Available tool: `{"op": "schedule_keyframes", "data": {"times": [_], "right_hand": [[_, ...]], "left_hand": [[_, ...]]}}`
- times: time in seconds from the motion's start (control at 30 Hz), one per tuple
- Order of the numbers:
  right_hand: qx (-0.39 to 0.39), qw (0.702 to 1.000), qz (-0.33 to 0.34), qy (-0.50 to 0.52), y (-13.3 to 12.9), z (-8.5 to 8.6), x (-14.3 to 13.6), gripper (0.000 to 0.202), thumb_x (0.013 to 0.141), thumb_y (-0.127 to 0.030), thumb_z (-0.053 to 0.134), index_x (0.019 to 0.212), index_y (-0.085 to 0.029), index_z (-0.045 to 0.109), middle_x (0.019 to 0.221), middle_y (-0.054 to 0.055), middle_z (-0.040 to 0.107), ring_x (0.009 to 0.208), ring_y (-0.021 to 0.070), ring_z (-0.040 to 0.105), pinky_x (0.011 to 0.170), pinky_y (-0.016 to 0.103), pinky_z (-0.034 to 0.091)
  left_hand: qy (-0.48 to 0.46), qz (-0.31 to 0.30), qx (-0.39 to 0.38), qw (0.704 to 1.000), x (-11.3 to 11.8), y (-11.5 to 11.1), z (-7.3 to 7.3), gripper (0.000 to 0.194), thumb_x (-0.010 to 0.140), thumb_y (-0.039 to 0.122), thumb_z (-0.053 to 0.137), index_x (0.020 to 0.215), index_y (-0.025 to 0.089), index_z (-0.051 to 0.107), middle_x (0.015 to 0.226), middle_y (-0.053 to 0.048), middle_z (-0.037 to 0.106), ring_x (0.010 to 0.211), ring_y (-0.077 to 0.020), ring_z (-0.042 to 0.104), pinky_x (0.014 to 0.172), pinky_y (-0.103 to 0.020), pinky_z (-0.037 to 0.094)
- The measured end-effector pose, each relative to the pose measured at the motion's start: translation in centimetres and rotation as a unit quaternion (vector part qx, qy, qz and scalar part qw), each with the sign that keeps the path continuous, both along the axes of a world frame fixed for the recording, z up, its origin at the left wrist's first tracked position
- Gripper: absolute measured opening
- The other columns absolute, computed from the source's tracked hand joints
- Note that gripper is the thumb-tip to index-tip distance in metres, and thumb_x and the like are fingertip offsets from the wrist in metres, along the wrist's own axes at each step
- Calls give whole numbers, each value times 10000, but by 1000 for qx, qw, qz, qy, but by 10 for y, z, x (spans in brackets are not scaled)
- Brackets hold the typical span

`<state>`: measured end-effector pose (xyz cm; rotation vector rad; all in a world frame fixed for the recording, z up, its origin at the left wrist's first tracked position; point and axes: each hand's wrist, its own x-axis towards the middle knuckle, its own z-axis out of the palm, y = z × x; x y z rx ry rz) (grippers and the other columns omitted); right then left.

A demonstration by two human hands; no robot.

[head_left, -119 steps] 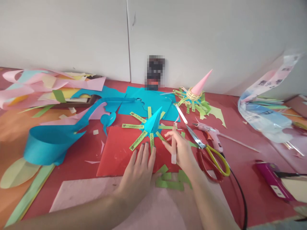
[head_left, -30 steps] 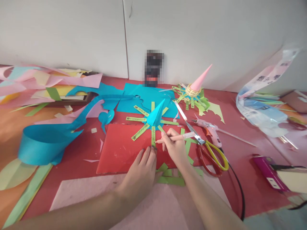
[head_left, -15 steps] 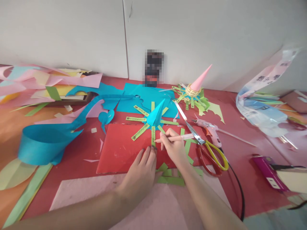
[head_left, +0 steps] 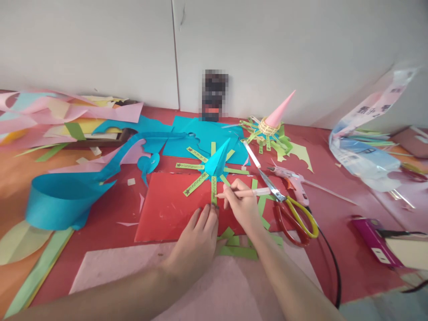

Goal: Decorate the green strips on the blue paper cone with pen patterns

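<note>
A blue paper cone (head_left: pixel 216 161) with green paper strips spread round its base lies at the far edge of a red board (head_left: pixel 174 209). Several strips carry dark drawn marks and stars. My right hand (head_left: pixel 243 203) is closed round a pale pink pen (head_left: pixel 256 192), its tip on the green strip (head_left: pixel 214 187) that points toward me. My left hand (head_left: pixel 200 232) lies flat on the board, fingertips at the near end of that strip. Loose green strips (head_left: pixel 240 252) lie beside and partly under my hands.
Scissors (head_left: pixel 284 200) and a pink glue gun (head_left: pixel 294 178) with a black cord lie to the right. Behind stands a pink cone (head_left: pixel 279 111) with similar strips. A blue paper loop (head_left: pixel 60 205) and paper scraps (head_left: pixel 100 111) fill the left. A plastic bag (head_left: pixel 364 151) is far right.
Almost nothing differs. The pen tip stays on the same strip, and my left hand keeps its place.
</note>
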<state>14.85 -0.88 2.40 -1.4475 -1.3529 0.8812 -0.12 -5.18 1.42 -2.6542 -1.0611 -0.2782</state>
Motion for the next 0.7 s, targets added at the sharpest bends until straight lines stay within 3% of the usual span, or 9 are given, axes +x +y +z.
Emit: {"op": "schedule_keyframes", "data": {"times": [0.3,0.7], "right_hand": [[-15,1000,-5,-1,-2,3,1,342,856,-377,524,595,-233,358,382,-71,452,608,197,696,525,225,487],[-22,1000,-17,8,-1,4,0,334,857,-388,529,599,-232,385,370,-70,444,630,201,699,525,221,474]], "left_hand": [[2,-4,-5,1000,0,0,-4,477,935,353,317,1184,30,566,1204,-153,594,1126,-266,532,927,-369,436],[0,4,-2,1000,-1,0,-1,482,947,331,269,1175,41,578,1192,-131,610,1114,-248,546,914,-352,459]]}}
